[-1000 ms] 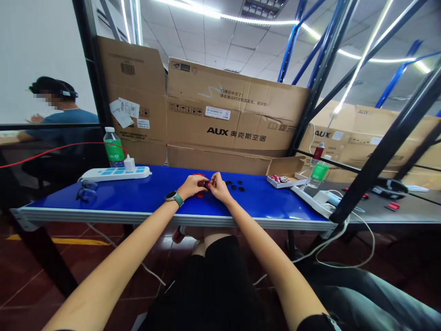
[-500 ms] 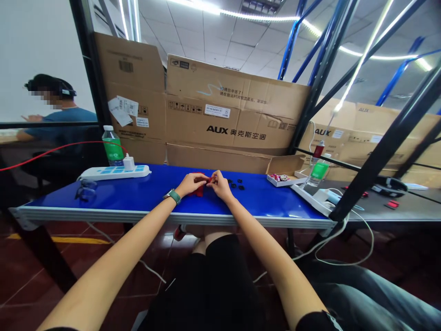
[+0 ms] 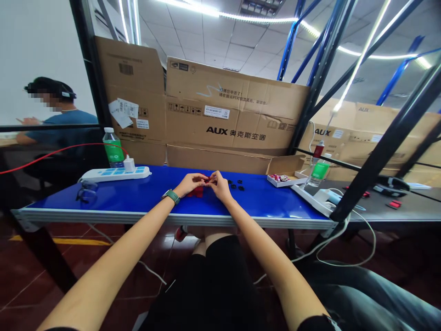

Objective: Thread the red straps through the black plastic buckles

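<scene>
My left hand (image 3: 189, 183) and my right hand (image 3: 218, 185) meet fingertip to fingertip over the middle of the blue table (image 3: 138, 197). Both pinch a small red part (image 3: 206, 180) held between them. More red pieces (image 3: 195, 192) lie on the table under my left hand. Several small black parts (image 3: 236, 185) sit just to the right of my right hand. A watch with a green strap (image 3: 172, 196) is on my left wrist.
A white power strip (image 3: 115, 173), a green-labelled bottle (image 3: 112, 148) and glasses (image 3: 84, 191) sit at the table's left. An open cardboard box (image 3: 286, 172) of small parts, a second bottle (image 3: 319, 171) and another power strip stand right. Cardboard cartons (image 3: 220, 115) wall the back. A person sits far left.
My hands stay together over the same spot, with the fingers shifting slightly on the red part. The view has barely moved.
</scene>
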Demonstrator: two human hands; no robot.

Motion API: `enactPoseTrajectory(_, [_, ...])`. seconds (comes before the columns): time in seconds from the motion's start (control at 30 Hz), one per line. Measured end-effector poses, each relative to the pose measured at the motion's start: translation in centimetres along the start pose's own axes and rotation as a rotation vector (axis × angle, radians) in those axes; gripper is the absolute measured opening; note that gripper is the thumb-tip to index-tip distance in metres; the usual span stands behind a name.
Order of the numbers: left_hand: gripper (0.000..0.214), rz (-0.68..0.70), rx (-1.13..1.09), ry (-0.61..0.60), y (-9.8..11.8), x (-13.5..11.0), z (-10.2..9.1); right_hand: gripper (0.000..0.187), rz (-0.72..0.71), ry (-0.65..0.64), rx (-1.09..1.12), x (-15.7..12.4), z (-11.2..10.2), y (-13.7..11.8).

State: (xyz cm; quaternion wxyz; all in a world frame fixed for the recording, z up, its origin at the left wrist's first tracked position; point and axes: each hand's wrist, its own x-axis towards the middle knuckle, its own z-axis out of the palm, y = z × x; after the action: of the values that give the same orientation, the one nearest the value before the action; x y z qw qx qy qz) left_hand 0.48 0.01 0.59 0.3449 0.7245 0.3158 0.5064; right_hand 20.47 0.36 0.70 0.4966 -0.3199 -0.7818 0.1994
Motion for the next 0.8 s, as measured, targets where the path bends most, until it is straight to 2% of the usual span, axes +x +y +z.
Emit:
enactPoseTrajectory(0.1, [0.052, -0.035, -0.039, -0.009, 0.3, -0.1, 0.0, 0.025, -0.034, -0.001, -0.024, -0.1, -0.3, -0.4])
enactPoseTrajectory(0.27, [0.046, -0.017, 0.004, 0.039, 0.5, 0.0, 0.0, 0.041, -0.238, -0.099, -0.275, -0.5, -0.5, -1.1])
enactPoseTrajectory(0.37, [0.048, -0.039, -0.042, 0.08, 0.2, 0.2, 0.0, 0.038, -0.225, -0.095, -0.385, -0.6, -0.5, -1.1])
enactPoseTrajectory(0.47, [0.048, -0.017, -0.053, 0.145, -0.2, 0.3, -0.1, 0.031, -0.237, -0.091, -0.377, -0.5, -0.4, -1.1])
enactPoseTrajectory(0.6, [0.043, 0.013, -0.071, 0.173, -0.4, 0.6, -0.3, 0.036, -0.302, -0.073, -0.367, -0.4, -0.5, -1.5])
enactPoseTrajectory(0.8, [0.03, 0.059, 0.098, 0.227, -0.6, 1.0, -0.5, 0.031, -0.239, -0.063, -0.458, -0.6, -0.6, -1.9])
